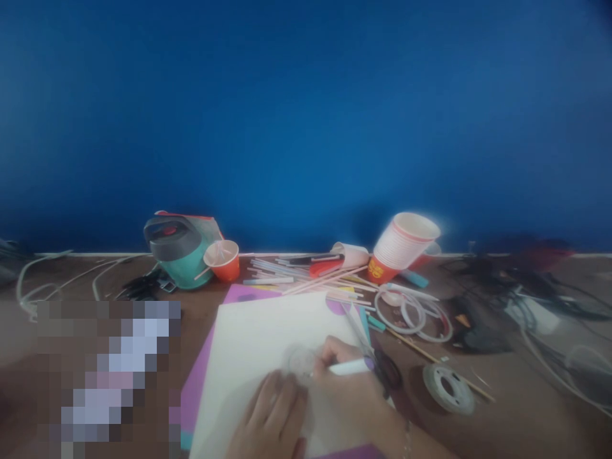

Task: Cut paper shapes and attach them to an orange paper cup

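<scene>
A white marker with a purple end (352, 366) is pinched in my right hand (347, 376), its tip low over the white paper sheet (261, 331). My left hand (275, 414) lies flat on the sheet, fingers stretched forward. Just ahead of those fingertips sits a clear round piece (300, 360), blurred; the fingers seem to touch its near edge. Purple paper (198, 373) sticks out from under the white sheet. Scissors (385, 370) with dark handles lie beside my right hand, partly hidden by it.
Behind the paper are many thin sticks (272, 271), a stack of paper cups (399, 245), an orange cup (224, 261) and a teal kettle-like jug (179, 255). Clear rings (399, 310) and a tape roll (448, 389) lie right. Cables run along both sides.
</scene>
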### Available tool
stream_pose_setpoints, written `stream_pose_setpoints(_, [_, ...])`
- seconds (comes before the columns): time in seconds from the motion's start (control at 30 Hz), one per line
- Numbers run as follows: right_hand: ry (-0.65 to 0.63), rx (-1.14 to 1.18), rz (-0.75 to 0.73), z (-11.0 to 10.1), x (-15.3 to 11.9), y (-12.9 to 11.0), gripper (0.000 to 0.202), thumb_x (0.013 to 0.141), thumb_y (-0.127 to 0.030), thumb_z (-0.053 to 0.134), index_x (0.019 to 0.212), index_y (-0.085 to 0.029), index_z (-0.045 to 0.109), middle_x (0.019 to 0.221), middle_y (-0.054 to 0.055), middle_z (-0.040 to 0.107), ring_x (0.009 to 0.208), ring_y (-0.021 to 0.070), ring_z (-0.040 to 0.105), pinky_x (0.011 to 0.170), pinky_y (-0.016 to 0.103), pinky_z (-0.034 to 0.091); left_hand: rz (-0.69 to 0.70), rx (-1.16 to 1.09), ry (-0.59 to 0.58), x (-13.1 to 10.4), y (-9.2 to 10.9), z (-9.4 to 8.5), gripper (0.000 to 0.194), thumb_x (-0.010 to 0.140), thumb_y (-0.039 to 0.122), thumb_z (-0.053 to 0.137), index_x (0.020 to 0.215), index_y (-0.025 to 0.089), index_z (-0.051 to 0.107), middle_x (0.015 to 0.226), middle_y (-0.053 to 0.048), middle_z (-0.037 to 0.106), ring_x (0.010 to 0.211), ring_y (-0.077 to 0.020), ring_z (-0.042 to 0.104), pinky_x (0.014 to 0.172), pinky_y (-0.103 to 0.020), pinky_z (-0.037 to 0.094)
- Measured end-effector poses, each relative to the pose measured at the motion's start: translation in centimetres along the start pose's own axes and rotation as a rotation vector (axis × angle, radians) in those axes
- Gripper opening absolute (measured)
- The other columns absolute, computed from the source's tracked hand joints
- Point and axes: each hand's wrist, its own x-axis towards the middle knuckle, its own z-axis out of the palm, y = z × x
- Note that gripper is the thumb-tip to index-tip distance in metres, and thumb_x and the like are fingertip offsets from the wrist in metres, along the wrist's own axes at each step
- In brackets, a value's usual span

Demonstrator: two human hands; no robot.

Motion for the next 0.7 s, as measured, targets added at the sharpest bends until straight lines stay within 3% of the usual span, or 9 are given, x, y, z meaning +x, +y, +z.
stream_pose_setpoints(0.7, [-0.049, 0.029, 0.019, -0.11, 0.09, 0.80, 0.020, 0.069, -0.027, 0.056, 0.053, -0.019, 0.047, 0.047, -0.005, 0.044, 0.047, 0.0100, 0.035, 0.043, 0.022, 0.021, 0.005, 0.015, 0.014, 0.12, 0.01, -0.13, 0.040, 0.089, 0.036, 0.045, 0.126, 0.020, 0.048, 0.121, -0.004, 0.056, 0.112, -0.0229, 0.047, 0.092, -0.031, 0.041])
